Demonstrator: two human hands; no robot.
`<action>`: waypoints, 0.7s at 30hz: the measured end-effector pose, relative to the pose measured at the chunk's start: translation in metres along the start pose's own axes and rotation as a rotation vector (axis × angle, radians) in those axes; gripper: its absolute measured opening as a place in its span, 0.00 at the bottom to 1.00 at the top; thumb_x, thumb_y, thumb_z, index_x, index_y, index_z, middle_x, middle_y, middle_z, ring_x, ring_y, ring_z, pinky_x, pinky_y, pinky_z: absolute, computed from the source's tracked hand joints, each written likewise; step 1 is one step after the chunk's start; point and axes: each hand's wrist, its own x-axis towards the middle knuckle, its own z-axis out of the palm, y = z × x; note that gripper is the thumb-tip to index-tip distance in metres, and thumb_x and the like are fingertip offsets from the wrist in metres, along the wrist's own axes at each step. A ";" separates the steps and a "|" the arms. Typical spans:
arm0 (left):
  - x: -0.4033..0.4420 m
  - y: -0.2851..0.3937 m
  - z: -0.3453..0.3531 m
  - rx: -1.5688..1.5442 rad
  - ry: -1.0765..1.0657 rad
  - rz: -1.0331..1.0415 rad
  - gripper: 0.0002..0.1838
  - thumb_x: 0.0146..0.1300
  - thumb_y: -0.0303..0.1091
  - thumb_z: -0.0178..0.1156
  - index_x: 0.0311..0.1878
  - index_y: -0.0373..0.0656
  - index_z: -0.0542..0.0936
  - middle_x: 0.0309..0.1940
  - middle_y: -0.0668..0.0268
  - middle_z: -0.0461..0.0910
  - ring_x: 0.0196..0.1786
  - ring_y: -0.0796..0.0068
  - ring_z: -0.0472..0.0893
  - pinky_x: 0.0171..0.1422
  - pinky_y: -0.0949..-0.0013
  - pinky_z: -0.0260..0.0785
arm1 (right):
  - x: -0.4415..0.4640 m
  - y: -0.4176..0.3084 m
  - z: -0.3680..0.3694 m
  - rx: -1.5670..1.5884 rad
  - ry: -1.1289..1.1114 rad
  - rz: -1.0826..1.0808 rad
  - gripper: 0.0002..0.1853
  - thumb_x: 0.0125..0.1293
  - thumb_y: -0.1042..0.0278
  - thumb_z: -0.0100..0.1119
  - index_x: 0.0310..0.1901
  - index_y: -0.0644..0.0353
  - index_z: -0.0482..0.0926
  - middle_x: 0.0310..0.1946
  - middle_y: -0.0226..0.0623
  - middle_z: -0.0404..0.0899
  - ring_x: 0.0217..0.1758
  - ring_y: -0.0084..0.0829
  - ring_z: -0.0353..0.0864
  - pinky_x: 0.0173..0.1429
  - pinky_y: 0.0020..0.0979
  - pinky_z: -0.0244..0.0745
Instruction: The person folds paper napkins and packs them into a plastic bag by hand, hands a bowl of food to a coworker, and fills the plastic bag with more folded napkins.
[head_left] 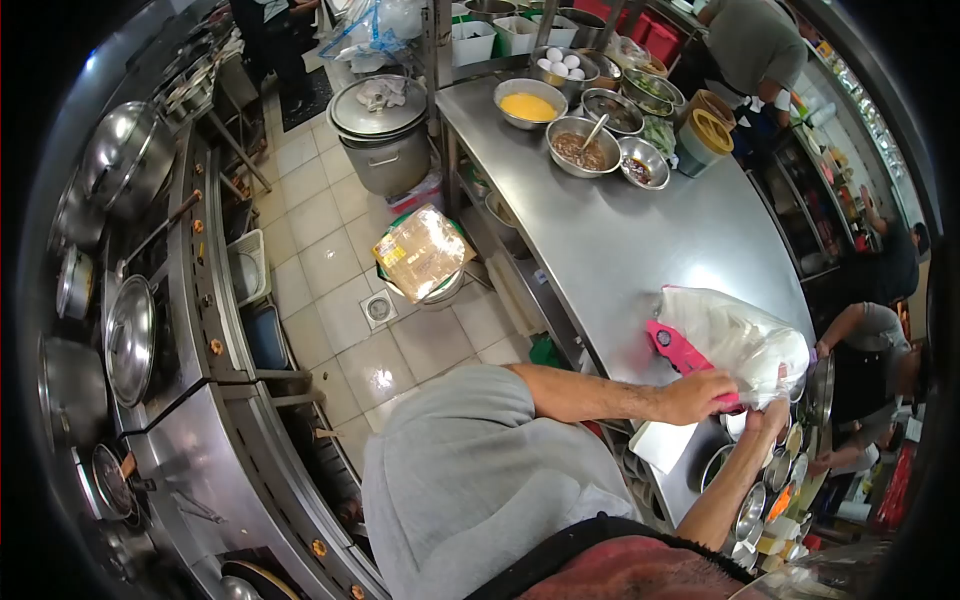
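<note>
A clear and white plastic bag (745,345) with a bright pink printed part lies on the steel table (600,235), near its right end. My left hand (695,395) is closed on the pink edge of this bag. Just right of it, my right hand (768,420) pinches the bag's lower end, its fingertips partly hidden by the plastic. Below my left hand sits a white board or tray (662,445).
Bowls of yellow food (528,107), brown sauce (583,148) and eggs (562,64) stand at the table's far end. Stoves with pans (130,340) line the left. A cardboard piece (424,253) tops a bucket. People (868,345) work at right.
</note>
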 end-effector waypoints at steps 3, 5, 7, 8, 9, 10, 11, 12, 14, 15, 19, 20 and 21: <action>0.005 -0.004 0.000 0.085 0.260 0.085 0.09 0.55 0.23 0.53 0.41 0.38 0.70 0.35 0.55 0.69 0.41 0.51 0.71 0.46 0.58 0.64 | -0.007 -0.005 0.012 0.053 -0.014 0.025 0.24 0.64 0.59 0.55 0.55 0.67 0.68 0.49 0.44 0.76 0.48 0.38 0.77 0.53 0.40 0.74; 0.006 -0.002 0.005 0.084 0.225 0.057 0.09 0.55 0.22 0.52 0.41 0.38 0.70 0.35 0.54 0.69 0.42 0.51 0.71 0.46 0.58 0.63 | -0.009 -0.004 0.013 0.077 -0.087 0.065 0.23 0.65 0.58 0.54 0.56 0.67 0.68 0.50 0.44 0.75 0.50 0.38 0.77 0.54 0.39 0.73; 0.005 0.000 0.007 0.085 0.191 0.025 0.10 0.54 0.20 0.50 0.40 0.37 0.70 0.35 0.53 0.69 0.42 0.51 0.70 0.47 0.58 0.63 | 0.001 -0.006 0.001 0.056 -0.112 0.073 0.24 0.65 0.58 0.53 0.56 0.67 0.68 0.51 0.44 0.74 0.50 0.39 0.76 0.55 0.39 0.72; 0.006 0.001 0.007 0.030 0.098 0.005 0.10 0.54 0.20 0.50 0.40 0.37 0.69 0.35 0.53 0.69 0.42 0.50 0.70 0.46 0.57 0.63 | 0.007 -0.008 -0.007 0.036 -0.133 0.072 0.24 0.65 0.58 0.53 0.56 0.67 0.68 0.52 0.45 0.74 0.51 0.40 0.76 0.56 0.39 0.72; 0.008 0.004 0.005 -0.026 0.005 -0.015 0.09 0.54 0.20 0.50 0.40 0.36 0.69 0.34 0.53 0.69 0.41 0.49 0.70 0.46 0.57 0.63 | 0.012 -0.008 -0.013 0.036 -0.135 0.073 0.24 0.65 0.58 0.53 0.56 0.67 0.68 0.52 0.45 0.74 0.51 0.40 0.76 0.56 0.39 0.72; 0.010 0.010 0.004 -0.051 -0.016 -0.001 0.07 0.56 0.22 0.51 0.38 0.35 0.68 0.34 0.53 0.69 0.40 0.49 0.71 0.44 0.56 0.63 | 0.017 -0.007 -0.019 0.032 -0.109 0.059 0.24 0.65 0.58 0.53 0.55 0.67 0.68 0.51 0.45 0.74 0.50 0.40 0.76 0.56 0.39 0.72; 0.010 0.012 0.006 -0.051 -0.014 0.001 0.07 0.56 0.22 0.51 0.38 0.35 0.68 0.34 0.53 0.69 0.40 0.49 0.71 0.44 0.56 0.63 | 0.023 -0.006 -0.026 0.028 -0.084 0.044 0.23 0.65 0.58 0.53 0.55 0.68 0.68 0.50 0.46 0.74 0.50 0.40 0.76 0.56 0.39 0.72; 0.009 0.013 0.009 -0.083 -0.078 0.022 0.06 0.57 0.23 0.51 0.37 0.35 0.68 0.33 0.53 0.69 0.39 0.49 0.71 0.43 0.56 0.63 | 0.029 -0.006 -0.031 0.003 -0.030 0.055 0.23 0.65 0.59 0.53 0.55 0.68 0.68 0.48 0.47 0.75 0.48 0.39 0.77 0.54 0.37 0.72; 0.006 0.014 0.015 -0.095 -0.150 0.053 0.06 0.59 0.27 0.53 0.34 0.36 0.67 0.31 0.54 0.69 0.37 0.52 0.72 0.39 0.58 0.64 | 0.033 0.005 -0.035 0.000 -0.012 0.039 0.23 0.64 0.60 0.54 0.54 0.69 0.69 0.46 0.46 0.75 0.46 0.38 0.76 0.52 0.36 0.72; 0.007 0.013 0.014 -0.093 -0.150 0.053 0.06 0.59 0.27 0.53 0.34 0.36 0.67 0.31 0.54 0.69 0.37 0.52 0.72 0.39 0.58 0.64 | 0.033 0.010 -0.035 -0.003 0.011 0.020 0.23 0.64 0.60 0.56 0.53 0.69 0.69 0.45 0.45 0.75 0.44 0.37 0.76 0.50 0.35 0.73; 0.023 0.015 -0.004 -0.223 -0.127 -0.066 0.07 0.57 0.27 0.56 0.34 0.37 0.68 0.30 0.56 0.70 0.35 0.57 0.72 0.39 0.61 0.64 | -0.018 0.027 0.014 -0.783 0.115 -0.830 0.16 0.56 0.66 0.60 0.41 0.71 0.75 0.36 0.39 0.78 0.39 0.32 0.76 0.44 0.34 0.72; 0.027 0.016 -0.008 -0.262 -0.038 -0.124 0.07 0.56 0.27 0.57 0.34 0.37 0.69 0.29 0.57 0.70 0.35 0.59 0.72 0.40 0.62 0.64 | -0.015 0.016 0.012 -0.937 -0.123 -0.722 0.15 0.52 0.69 0.62 0.39 0.68 0.75 0.35 0.37 0.78 0.40 0.32 0.76 0.45 0.35 0.71; 0.030 0.017 -0.009 -0.261 -0.037 -0.128 0.07 0.56 0.27 0.57 0.34 0.37 0.69 0.29 0.57 0.70 0.35 0.59 0.72 0.40 0.62 0.64 | -0.011 0.013 0.005 -0.936 -0.125 -0.717 0.15 0.52 0.69 0.62 0.39 0.68 0.75 0.35 0.37 0.78 0.40 0.32 0.76 0.45 0.35 0.71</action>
